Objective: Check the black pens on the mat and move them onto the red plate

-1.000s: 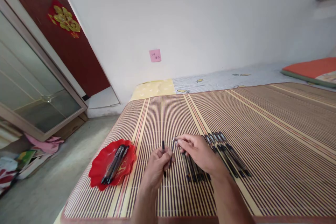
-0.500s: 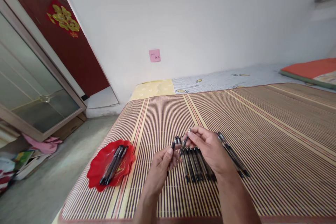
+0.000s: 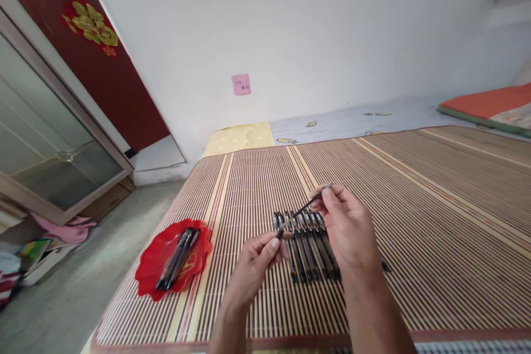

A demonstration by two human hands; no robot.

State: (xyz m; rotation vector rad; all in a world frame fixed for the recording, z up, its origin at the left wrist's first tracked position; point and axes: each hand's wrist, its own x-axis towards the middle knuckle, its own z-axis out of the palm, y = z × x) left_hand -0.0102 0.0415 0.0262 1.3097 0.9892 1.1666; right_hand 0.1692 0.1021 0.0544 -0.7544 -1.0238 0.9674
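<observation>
In my left hand (image 3: 253, 263), low over the bed mat, a pen barrel (image 3: 280, 233) is pinched between thumb and fingers. Up and to the right, my right hand (image 3: 350, 227) grips the top of a thin black pen refill (image 3: 307, 204). The refill slants down to the barrel's upper end; whether its tip is still inside I cannot tell. Beneath both hands lies a row of several black capped pens (image 3: 305, 257), side by side and partly covered by my right hand. A pen end (image 3: 385, 266) shows beyond my right wrist.
A red scalloped dish (image 3: 145, 260) holding a few black pens (image 3: 180, 259) sits at the mat's left side. The striped mat (image 3: 435, 221) covers the bed. A folded orange cloth (image 3: 489, 102) lies far right, and a glass-panelled door (image 3: 53, 138) stands left.
My right hand has moved up and right with the refill, farther from my left hand, exposing more of its length. My right arm now hides most of the pens on the right.
</observation>
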